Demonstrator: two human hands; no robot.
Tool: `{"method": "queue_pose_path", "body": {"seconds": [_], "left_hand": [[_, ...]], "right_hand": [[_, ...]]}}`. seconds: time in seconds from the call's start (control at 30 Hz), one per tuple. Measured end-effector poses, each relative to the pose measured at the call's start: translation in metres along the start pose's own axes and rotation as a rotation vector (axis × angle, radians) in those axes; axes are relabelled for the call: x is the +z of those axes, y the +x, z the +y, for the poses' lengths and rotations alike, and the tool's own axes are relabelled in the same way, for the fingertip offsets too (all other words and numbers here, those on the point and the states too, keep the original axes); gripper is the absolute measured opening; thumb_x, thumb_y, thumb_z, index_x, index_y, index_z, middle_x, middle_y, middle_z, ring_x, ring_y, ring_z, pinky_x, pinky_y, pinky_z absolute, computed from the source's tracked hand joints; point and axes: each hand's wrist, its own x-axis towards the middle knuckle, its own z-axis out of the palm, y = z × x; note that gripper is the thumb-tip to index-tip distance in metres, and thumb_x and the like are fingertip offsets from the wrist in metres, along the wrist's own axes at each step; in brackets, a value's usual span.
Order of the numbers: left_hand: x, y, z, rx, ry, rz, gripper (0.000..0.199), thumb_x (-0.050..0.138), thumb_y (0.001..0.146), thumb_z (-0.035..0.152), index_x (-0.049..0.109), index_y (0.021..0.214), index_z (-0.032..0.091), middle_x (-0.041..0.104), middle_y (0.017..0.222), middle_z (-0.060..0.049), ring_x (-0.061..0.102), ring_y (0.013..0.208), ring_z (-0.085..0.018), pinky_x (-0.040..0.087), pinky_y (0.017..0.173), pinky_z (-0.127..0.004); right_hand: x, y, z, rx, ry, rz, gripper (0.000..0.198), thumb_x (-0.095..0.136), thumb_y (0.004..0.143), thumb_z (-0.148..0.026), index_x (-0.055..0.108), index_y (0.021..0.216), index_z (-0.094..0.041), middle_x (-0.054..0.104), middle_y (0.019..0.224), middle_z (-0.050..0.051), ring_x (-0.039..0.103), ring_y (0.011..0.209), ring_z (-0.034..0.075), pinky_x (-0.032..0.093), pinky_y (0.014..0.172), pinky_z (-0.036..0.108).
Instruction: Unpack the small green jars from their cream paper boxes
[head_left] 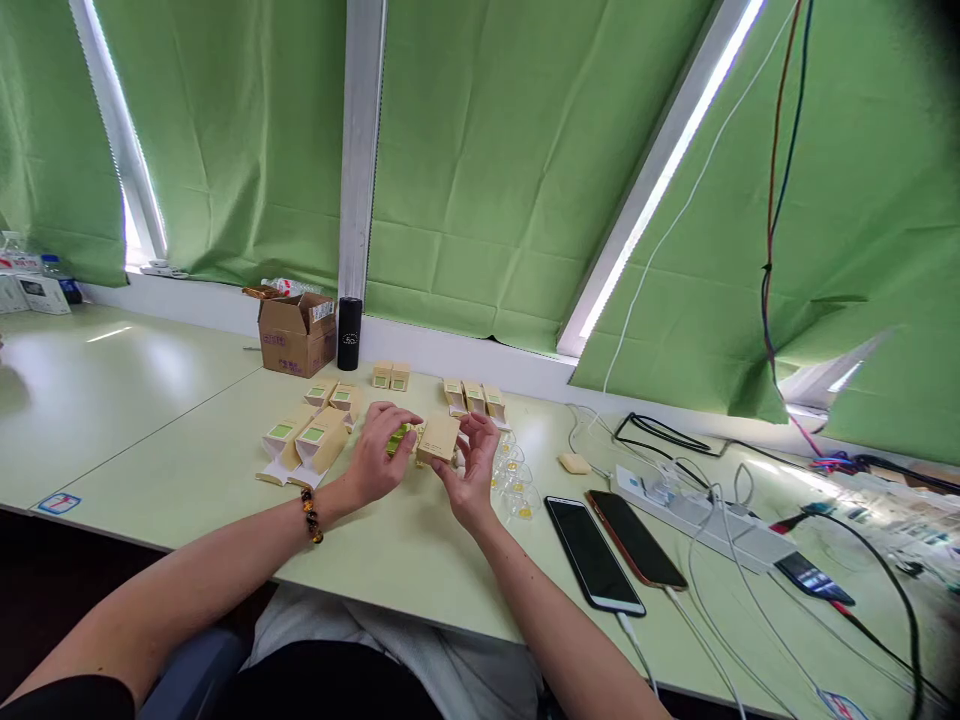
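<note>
My right hand (472, 465) grips a small tan cardboard box (439, 438) between thumb and fingers, above the table. Left of it, my left hand (380, 450) is curled, with a small bright green object (397, 438) between its thumb and fingers; its kind is unclear. Several clear rounded plastic pieces with yellow marks (519, 495) lie by my right hand, which partly hides them. To the left are tan boxes with green labels and raised flaps (321, 438). More tan boxes (474, 397) stand behind my hands.
An opened brown carton (297, 335) and a black tumbler (349, 334) stand at the back. On the right lie a white-edged phone (594, 553), a dark phone (636, 538), a white power strip (705, 518) and tangled cables. Green curtains (510, 160) hang behind the table.
</note>
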Motion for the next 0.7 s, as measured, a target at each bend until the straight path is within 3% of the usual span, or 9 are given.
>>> {"method": "queue_pose_path", "body": {"seconds": [0.2, 0.3, 0.4, 0.57, 0.7], "left_hand": [[0.004, -0.002, -0.006, -0.192, -0.060, -0.112, 0.033, 0.050, 0.104, 0.038, 0.069, 0.121, 0.017, 0.073, 0.109, -0.011, 0.065, 0.104, -0.024, 0.053, 0.095, -0.042], [0.009, -0.001, -0.008, -0.355, -0.183, -0.215, 0.045, 0.056, 0.100, 0.048, 0.065, 0.131, 0.017, 0.074, 0.106, -0.010, 0.069, 0.094, -0.022, 0.055, 0.079, -0.035], [0.013, 0.000, -0.009, -0.423, -0.288, -0.278, 0.058, 0.068, 0.091, 0.053, 0.061, 0.135, 0.016, 0.074, 0.106, -0.011, 0.071, 0.092, -0.023, 0.055, 0.070, -0.031], [0.016, 0.001, -0.009, -0.437, -0.392, -0.308, 0.058, 0.078, 0.084, 0.050, 0.060, 0.128, 0.017, 0.072, 0.110, -0.011, 0.069, 0.096, -0.023, 0.055, 0.074, -0.032], [0.020, -0.003, -0.012, -0.477, -0.508, -0.260, 0.057, 0.082, 0.082, 0.046, 0.058, 0.124, 0.017, 0.069, 0.113, -0.012, 0.067, 0.102, -0.023, 0.057, 0.082, -0.036]], "right_hand": [[0.000, -0.001, 0.007, -0.066, -0.152, 0.049, 0.079, 0.078, 0.075, -0.026, 0.036, 0.142, -0.028, 0.049, 0.138, 0.013, 0.054, 0.128, 0.030, 0.050, 0.109, 0.054], [0.001, -0.002, 0.009, -0.195, -0.288, 0.011, 0.073, 0.076, 0.080, -0.025, 0.038, 0.143, -0.026, 0.051, 0.139, 0.014, 0.055, 0.130, 0.032, 0.049, 0.111, 0.057], [0.001, -0.002, 0.010, -0.366, -0.395, -0.051, 0.069, 0.069, 0.088, -0.021, 0.037, 0.148, -0.027, 0.055, 0.139, 0.015, 0.055, 0.132, 0.032, 0.050, 0.111, 0.060], [0.001, 0.001, 0.008, -0.547, -0.445, -0.164, 0.073, 0.056, 0.092, -0.009, 0.029, 0.156, -0.030, 0.055, 0.145, 0.013, 0.048, 0.145, 0.033, 0.048, 0.114, 0.067], [0.000, 0.001, 0.000, -0.541, -0.464, -0.199, 0.078, 0.057, 0.089, -0.010, 0.025, 0.157, -0.030, 0.042, 0.159, 0.015, 0.035, 0.155, 0.037, 0.043, 0.116, 0.073]]}}
